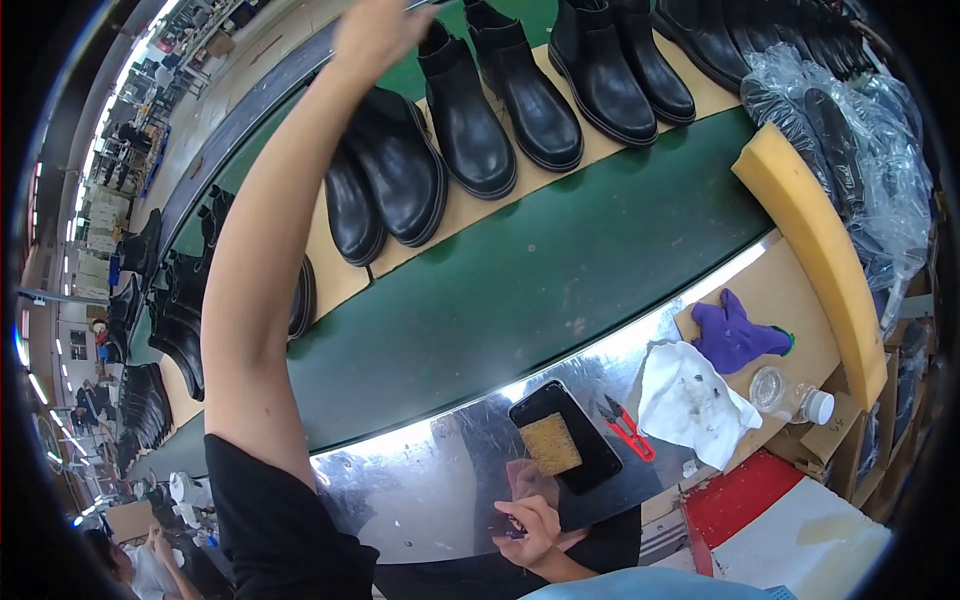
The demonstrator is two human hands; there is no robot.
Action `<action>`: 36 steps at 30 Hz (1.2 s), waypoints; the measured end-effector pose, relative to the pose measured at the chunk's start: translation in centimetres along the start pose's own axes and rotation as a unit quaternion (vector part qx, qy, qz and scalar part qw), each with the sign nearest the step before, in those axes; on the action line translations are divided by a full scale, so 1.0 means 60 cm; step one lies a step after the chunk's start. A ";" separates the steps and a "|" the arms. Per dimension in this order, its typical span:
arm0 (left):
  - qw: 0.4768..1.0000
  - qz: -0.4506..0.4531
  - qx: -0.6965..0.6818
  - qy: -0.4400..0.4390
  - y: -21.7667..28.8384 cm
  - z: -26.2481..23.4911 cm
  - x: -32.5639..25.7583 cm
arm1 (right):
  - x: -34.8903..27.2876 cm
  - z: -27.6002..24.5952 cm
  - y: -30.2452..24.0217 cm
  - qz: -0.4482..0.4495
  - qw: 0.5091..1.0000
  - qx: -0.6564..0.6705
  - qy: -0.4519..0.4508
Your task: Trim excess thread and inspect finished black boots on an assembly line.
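My left arm reaches up across the picture, and my left hand (378, 38) is at the top edge, partly cut off and blurred. Its fingers stretch out to the right, close to the shaft of a black ankle boot (465, 125); nothing shows in them. Below the forearm and beside it stands another pair of black boots (395, 165). Low in the middle, my right hand (532, 528) is closed, its fingers curled round a small dark thing I cannot make out. It is over the near edge of the shiny metal bench (400, 490), close to a tan sponge pad (550, 444).
The pad lies on a black phone-like slab (595, 465). Red-handled snips (630, 435), a stained white cloth (695, 405), a purple glove (735, 335) and a clear jar (785, 397) lie rightward. More boots line the green conveyor (560, 260). Yellow foam (815, 250) curves at right.
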State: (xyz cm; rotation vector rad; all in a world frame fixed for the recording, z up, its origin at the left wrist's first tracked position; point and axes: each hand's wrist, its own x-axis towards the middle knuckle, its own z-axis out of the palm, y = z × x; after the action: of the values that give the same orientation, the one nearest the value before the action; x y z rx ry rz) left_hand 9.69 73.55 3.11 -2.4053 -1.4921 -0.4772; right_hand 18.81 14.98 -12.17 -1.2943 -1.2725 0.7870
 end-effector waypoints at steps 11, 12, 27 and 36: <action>0.987 -0.041 -0.080 -0.132 0.117 0.077 0.029 | -0.006 0.005 0.003 0.004 1.000 0.004 -0.009; 0.992 -0.042 -0.080 -0.093 0.120 0.072 0.031 | -0.006 0.004 0.004 0.005 1.000 0.006 -0.013; 0.740 -0.296 -0.604 0.011 0.153 -0.249 -0.136 | -0.009 0.003 -0.011 -0.016 0.998 0.015 0.061; 0.469 -0.363 -0.803 0.060 0.229 -0.395 -0.544 | -0.017 0.025 0.013 0.017 0.992 -0.017 0.123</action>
State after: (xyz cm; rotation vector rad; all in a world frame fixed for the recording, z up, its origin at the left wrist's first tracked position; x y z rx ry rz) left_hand 5.30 31.78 10.42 -1.7551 -2.3420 -3.4322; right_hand 17.32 14.50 -13.44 -1.3974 -1.0733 0.6091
